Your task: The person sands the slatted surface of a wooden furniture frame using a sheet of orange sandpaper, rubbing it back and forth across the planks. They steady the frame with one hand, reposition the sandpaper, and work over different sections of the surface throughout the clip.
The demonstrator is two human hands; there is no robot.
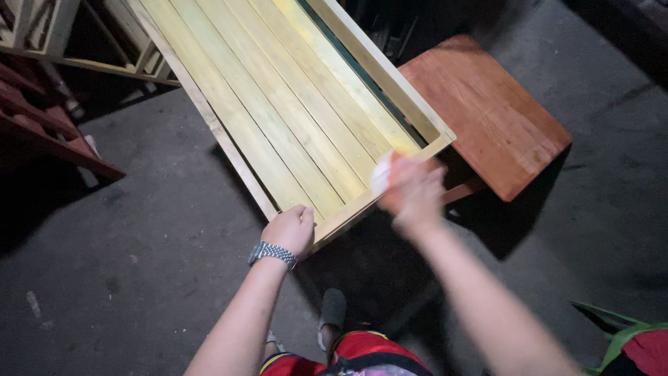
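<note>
A long yellow-green slatted wooden frame (292, 104) slopes away from me, with its near end at waist height. My left hand (291, 228), a metal watch on the wrist, grips the frame's near left corner. My right hand (412, 189) is blurred by motion and presses a small pale pad (381, 174) against the near end rail toward the right corner. What the pad is made of cannot be made out.
A reddish-brown wooden board (487, 111) lies under the frame's right side. More pale wooden frames (49, 35) and dark red timber (42, 132) stand at the left. The floor is grey concrete (139, 230). A green and red object (633, 345) sits at bottom right.
</note>
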